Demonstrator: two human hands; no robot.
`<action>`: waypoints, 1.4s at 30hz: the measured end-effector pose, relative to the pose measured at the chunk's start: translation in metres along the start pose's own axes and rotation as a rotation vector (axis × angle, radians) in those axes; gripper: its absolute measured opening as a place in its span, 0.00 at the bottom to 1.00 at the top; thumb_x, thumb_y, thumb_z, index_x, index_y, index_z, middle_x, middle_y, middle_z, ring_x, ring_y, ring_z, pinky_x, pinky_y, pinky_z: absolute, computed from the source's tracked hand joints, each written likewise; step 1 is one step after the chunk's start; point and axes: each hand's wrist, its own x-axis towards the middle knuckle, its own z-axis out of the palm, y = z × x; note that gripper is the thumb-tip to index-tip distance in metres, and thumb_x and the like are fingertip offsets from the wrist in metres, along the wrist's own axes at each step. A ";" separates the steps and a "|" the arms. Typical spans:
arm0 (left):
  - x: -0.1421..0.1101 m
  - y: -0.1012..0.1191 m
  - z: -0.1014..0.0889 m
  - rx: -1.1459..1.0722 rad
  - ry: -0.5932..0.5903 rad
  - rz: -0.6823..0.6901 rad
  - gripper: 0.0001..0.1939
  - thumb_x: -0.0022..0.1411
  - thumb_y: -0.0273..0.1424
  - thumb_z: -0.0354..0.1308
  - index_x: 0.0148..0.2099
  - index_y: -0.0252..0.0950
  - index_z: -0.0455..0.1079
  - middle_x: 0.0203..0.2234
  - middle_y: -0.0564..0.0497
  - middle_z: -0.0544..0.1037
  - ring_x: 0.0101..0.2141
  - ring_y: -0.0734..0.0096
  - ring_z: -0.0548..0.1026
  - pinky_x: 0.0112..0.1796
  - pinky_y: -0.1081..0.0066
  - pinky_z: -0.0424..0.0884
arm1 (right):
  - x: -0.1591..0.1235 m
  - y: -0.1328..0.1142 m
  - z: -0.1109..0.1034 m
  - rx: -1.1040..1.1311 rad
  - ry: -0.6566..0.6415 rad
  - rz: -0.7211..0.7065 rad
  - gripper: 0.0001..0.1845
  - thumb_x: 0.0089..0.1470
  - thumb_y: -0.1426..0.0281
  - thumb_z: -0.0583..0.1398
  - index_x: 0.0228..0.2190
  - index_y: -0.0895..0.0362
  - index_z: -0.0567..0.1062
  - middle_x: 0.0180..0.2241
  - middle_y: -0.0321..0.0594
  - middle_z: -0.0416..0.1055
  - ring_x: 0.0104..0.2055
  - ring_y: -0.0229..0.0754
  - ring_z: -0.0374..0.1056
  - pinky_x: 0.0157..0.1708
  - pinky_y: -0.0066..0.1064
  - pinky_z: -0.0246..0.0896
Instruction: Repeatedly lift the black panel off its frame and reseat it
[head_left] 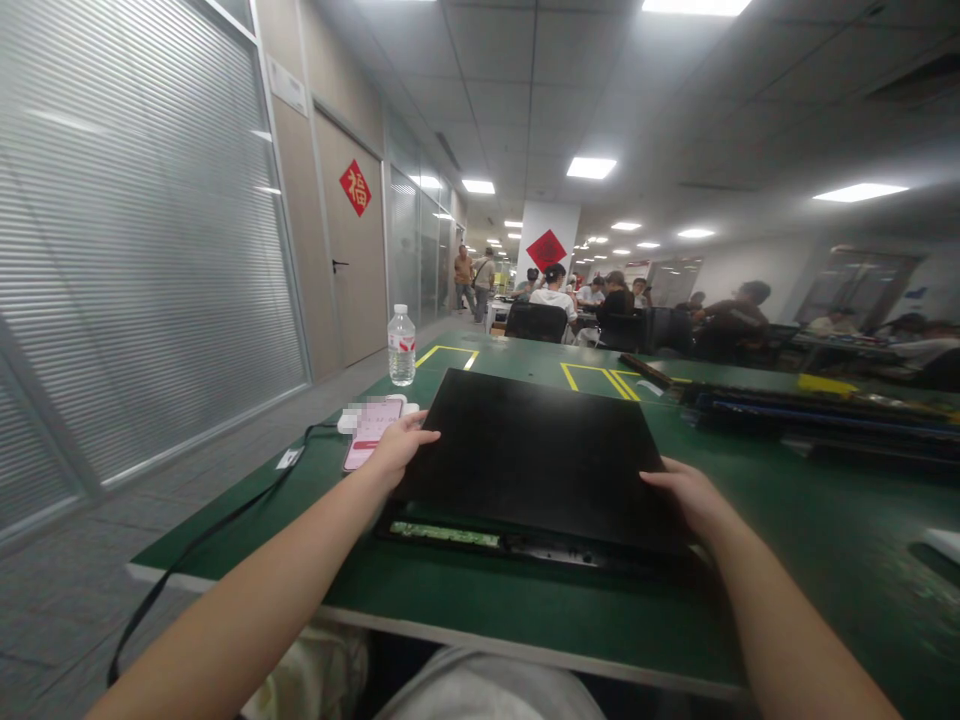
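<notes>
A flat black screen panel (536,450) is held between my two hands over the green table, its near edge toward me. My left hand (405,445) grips its left edge, thumb on top and fingers beneath. On the opposite edge my right hand (686,495) has the same kind of grip, with most fingers hidden under the panel. Below the near edge shows a dark frame (555,550) with a strip of green circuit board (446,535) in it. Whether the panel touches this frame at the far side I cannot tell.
Left of the panel lie a phone (371,430) and a black cable (225,535). A water bottle (402,345) stands behind them. Dark long parts (802,410) are stacked at the right. Yellow tape (600,378) marks the table (765,475). People sit farther back.
</notes>
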 end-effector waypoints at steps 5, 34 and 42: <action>0.004 0.000 -0.002 -0.010 0.003 -0.034 0.27 0.39 0.17 0.67 0.46 0.34 0.74 0.26 0.51 0.82 0.28 0.63 0.81 0.34 0.66 0.78 | 0.000 -0.001 -0.001 -0.014 0.041 0.005 0.20 0.38 0.76 0.63 0.38 0.53 0.80 0.29 0.41 0.80 0.35 0.52 0.77 0.34 0.40 0.72; 0.005 0.006 -0.007 -0.025 -0.062 -0.157 0.32 0.41 0.17 0.64 0.51 0.37 0.69 0.24 0.53 0.80 0.24 0.62 0.80 0.28 0.65 0.77 | 0.003 -0.004 -0.010 -0.157 0.300 -0.162 0.22 0.37 0.78 0.60 0.39 0.55 0.76 0.26 0.42 0.77 0.26 0.41 0.71 0.22 0.28 0.63; -0.010 0.016 0.001 0.122 -0.016 -0.220 0.31 0.47 0.17 0.61 0.54 0.41 0.63 0.22 0.56 0.77 0.18 0.63 0.77 0.23 0.66 0.75 | 0.002 -0.006 -0.007 -0.247 0.338 -0.178 0.24 0.36 0.74 0.59 0.41 0.60 0.78 0.24 0.42 0.77 0.20 0.34 0.61 0.17 0.24 0.50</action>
